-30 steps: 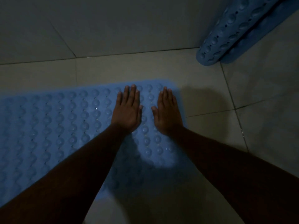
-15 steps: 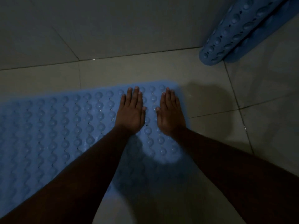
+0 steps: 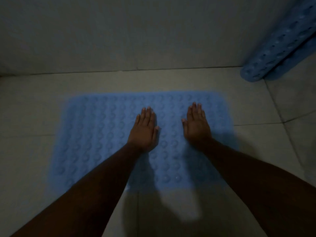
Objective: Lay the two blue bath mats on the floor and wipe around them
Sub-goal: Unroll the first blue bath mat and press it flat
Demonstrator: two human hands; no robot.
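Observation:
One blue bath mat [image 3: 102,137] with raised bumps lies flat on the tiled floor. My left hand [image 3: 144,130] rests palm down on its middle, fingers together and flat. My right hand [image 3: 196,125] lies palm down further right on the same mat, a hand's width from the left. Neither hand holds anything. The second blue bath mat [image 3: 280,48] is folded or loosely rolled and leans in the far right corner, its lower end on the floor.
A tiled wall [image 3: 136,35] rises just beyond the flat mat. Pale floor tiles [image 3: 273,142] surround the mat on all sides. The room is dim and my arms cast shadows on the near floor.
My hands have spread apart on the mat. The view has swung left, so the whole mat shows and the leaning mat sits at the right edge.

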